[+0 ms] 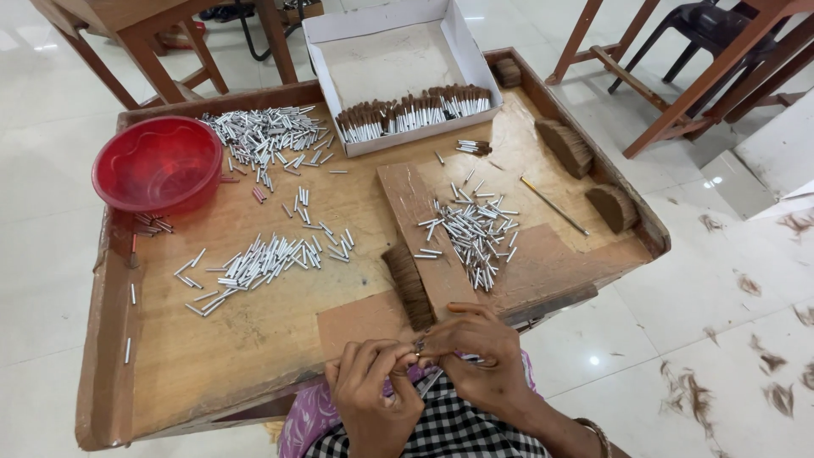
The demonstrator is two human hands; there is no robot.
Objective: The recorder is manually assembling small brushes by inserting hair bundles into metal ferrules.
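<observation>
Fingertips of both hands meet on a small metal tube (419, 345) at the tray's near edge, left hand (373, 394) and right hand (475, 356) pinching it together. Just beyond lie a brown bristle bundle (410, 287) and loose silver tubes (471, 233) on the wooden tray (212, 356), with a red bowl (158, 164) and white box (381, 59) farther off

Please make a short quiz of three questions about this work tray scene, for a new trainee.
1. True or false: the red bowl stands at the tray's far left corner.
2. Where do the finished pieces, with brown tufts in metal tubes, lie? A) in the white box B) in the red bowl C) on the floor
3. Fill in: the left hand and right hand meet at the tray's ____ edge, pinching a small metal tube between them.

Key: 1 true; 2 A; 3 near.
</observation>
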